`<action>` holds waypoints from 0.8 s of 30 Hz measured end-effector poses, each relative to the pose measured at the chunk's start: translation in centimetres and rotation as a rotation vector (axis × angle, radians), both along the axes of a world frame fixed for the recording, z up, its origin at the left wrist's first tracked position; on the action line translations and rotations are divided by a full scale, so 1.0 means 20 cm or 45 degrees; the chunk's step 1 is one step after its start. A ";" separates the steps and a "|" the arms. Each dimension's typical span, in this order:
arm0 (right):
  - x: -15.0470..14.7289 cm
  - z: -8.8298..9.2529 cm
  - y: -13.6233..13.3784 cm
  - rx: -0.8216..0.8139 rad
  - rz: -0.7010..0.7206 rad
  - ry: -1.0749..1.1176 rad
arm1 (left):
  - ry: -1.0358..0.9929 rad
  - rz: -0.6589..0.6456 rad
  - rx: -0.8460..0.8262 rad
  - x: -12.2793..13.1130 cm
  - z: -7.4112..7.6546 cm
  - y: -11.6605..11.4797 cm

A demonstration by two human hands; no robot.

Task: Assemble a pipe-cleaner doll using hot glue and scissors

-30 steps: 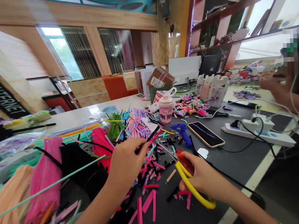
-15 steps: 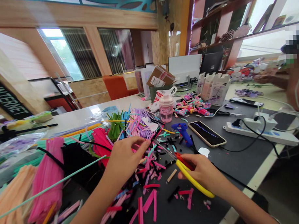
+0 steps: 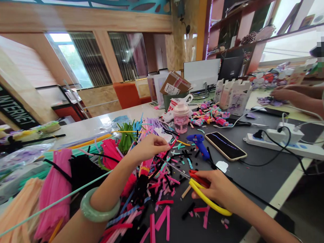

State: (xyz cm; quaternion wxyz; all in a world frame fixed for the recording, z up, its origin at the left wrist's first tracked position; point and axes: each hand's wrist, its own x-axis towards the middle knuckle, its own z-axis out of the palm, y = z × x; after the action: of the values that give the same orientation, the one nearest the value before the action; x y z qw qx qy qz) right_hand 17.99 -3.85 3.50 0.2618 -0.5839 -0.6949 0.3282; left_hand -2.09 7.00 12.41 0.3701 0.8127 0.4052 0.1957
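The fingers of the left hand curl into a loose pinch above the colored scraps, tips nearly meeting, though this view cannot show whether they hold a thin strand. That hand has just lifted back off the heap of cut pipe cleaner pieces, and the raised forearm now shows a pale green jade bangle at the wrist. The right hand stays closed around a pair of yellow-handled scissors, whose slim blades, apparently shut, reach up and left to the heap's edge. The heap spreads across the middle of the dark bench, between the two hands. Along the bench's left side lie a bundle of pink pipe cleaners and a bundle of black pipe cleaners. Toward the far edge stand a bunch of green pipe cleaners and a pink tumbler. A blue glue gun and a smartphone rest just beyond the scissors, a white power strip sits near the right edge, and a co-worker's hands work at the far right.
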 end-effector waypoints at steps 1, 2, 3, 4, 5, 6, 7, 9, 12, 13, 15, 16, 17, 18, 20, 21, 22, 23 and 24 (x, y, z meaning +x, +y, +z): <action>0.00 0.00 0.00 -0.003 -0.006 -0.016 | -0.016 0.000 -0.014 0.00 -0.01 0.01; 0.01 -0.01 0.00 -0.005 -0.014 -0.037 | -0.030 -0.003 -0.035 0.01 -0.02 0.02; 0.01 -0.01 0.01 -0.013 -0.020 -0.059 | -0.038 -0.005 -0.055 0.01 -0.03 0.03; 0.01 -0.01 0.01 -0.025 -0.024 -0.079 | -0.037 -0.009 -0.072 0.01 -0.04 0.03; 0.02 -0.02 0.01 -0.038 -0.024 -0.093 | -0.030 -0.010 -0.078 0.01 -0.06 0.04; 0.02 -0.02 0.01 -0.050 -0.022 -0.102 | -0.021 -0.009 -0.070 0.01 -0.07 0.05; 0.02 -0.02 0.01 -0.060 -0.020 -0.109 | -0.011 -0.006 -0.050 0.01 -0.08 0.06; 0.02 -0.02 0.00 -0.076 -0.034 -0.132 | 0.006 -0.009 0.003 0.01 -0.11 0.08; 0.02 -0.01 -0.01 -0.099 -0.069 -0.147 | 0.029 -0.040 0.080 0.01 -0.14 0.09; 0.02 -0.01 -0.01 -0.107 -0.073 -0.147 | 0.041 -0.055 0.107 0.01 -0.14 0.09; 0.01 -0.01 -0.02 -0.107 -0.068 -0.145 | 0.056 -0.065 0.155 0.01 -0.14 0.09; 0.01 -0.02 -0.02 -0.103 -0.062 -0.157 | 0.058 -0.057 0.171 0.01 -0.14 0.09; 0.01 -0.02 -0.02 -0.098 -0.056 -0.177 | 0.059 -0.047 0.186 0.01 -0.14 0.08; 0.02 -0.03 -0.02 -0.090 -0.048 -0.199 | 0.064 -0.033 0.205 0.01 -0.14 0.08; 0.03 -0.05 -0.01 -0.055 -0.055 -0.267 | 0.095 0.000 0.270 0.01 -0.14 0.08; 0.03 -0.06 -0.01 -0.021 -0.080 -0.315 | 0.122 0.017 0.313 0.01 -0.14 0.08; 0.04 -0.06 -0.01 0.023 -0.112 -0.365 | 0.144 0.042 0.361 0.01 -0.15 0.08; 0.04 -0.06 -0.01 0.066 -0.140 -0.414 | 0.160 0.070 0.406 0.02 -0.16 0.08; 0.05 -0.05 -0.01 0.096 -0.161 -0.462 | 0.165 0.100 0.443 0.02 -0.18 0.09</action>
State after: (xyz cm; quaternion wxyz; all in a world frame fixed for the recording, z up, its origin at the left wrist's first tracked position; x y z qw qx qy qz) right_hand 18.90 -3.95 2.41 0.1741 -0.6658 -0.7043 0.1742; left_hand -1.68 8.70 8.88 0.1892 0.8590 0.4197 0.2242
